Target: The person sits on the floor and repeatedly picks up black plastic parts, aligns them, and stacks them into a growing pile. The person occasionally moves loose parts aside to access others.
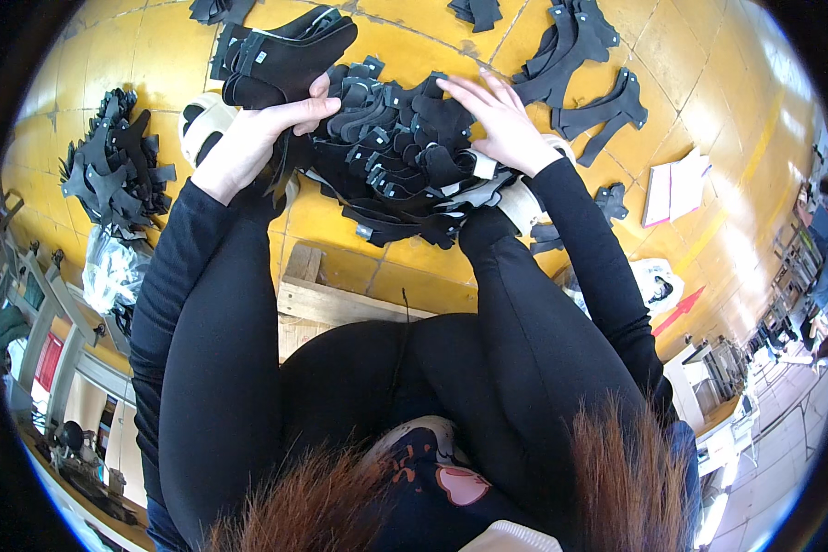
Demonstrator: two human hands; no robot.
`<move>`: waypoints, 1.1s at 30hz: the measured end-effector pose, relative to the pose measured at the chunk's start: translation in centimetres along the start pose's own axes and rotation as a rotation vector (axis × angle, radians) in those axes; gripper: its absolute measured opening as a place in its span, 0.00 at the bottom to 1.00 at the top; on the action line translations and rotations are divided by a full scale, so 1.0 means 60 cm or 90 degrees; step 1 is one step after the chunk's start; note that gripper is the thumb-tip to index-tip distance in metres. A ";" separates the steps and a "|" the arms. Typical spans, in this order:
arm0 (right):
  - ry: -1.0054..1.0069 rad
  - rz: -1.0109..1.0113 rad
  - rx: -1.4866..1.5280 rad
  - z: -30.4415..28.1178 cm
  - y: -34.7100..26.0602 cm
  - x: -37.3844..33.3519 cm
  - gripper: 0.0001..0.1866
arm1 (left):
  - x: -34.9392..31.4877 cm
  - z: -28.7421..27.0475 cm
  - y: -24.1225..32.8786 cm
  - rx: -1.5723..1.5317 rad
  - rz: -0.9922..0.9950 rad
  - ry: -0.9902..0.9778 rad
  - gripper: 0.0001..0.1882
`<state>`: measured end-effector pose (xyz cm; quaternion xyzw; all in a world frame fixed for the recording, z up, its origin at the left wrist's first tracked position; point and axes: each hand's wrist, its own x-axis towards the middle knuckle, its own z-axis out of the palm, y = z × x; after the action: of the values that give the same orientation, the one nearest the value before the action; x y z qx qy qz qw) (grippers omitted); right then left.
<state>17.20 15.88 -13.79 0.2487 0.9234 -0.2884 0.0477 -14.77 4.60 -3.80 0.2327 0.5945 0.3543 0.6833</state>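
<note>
In my left hand (271, 133) is a stack of black fabric pieces (285, 60), curved in shape, some bearing small white stickers. The thumb presses on the near end of the stack, with the fingers underneath. My right hand (504, 124) is spread at the right edge of a large pile of similar black pieces (400, 170), its fingertips over the top pieces. Whether those fingertips touch the pile I cannot tell. The pile lies on the floor between my feet, its layers overlapping and many carrying white stickers.
Another heap of black pieces (110, 170) lies left, beside a clear plastic bag (115, 267). More black pieces (607, 110) are spread on the yellow tiled floor (377, 276) at the right, near a white paper pad (676, 189). Beneath me is a wooden seat (327, 299).
</note>
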 end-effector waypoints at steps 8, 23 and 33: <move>-0.202 0.129 0.214 -0.020 0.013 -0.013 0.25 | 0.006 -0.004 0.002 -0.001 0.028 -0.008 0.07; -0.019 0.123 0.176 0.012 -0.017 -0.031 0.18 | 0.008 -0.004 0.002 -0.005 0.016 -0.004 0.07; -0.129 0.306 0.515 -0.012 0.013 -0.036 0.19 | 0.010 0.001 0.006 -0.010 0.039 -0.006 0.06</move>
<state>19.52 15.89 -13.11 0.4247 0.6442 -0.6279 0.1022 -14.77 5.28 -3.93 0.2467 0.5812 0.3786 0.6768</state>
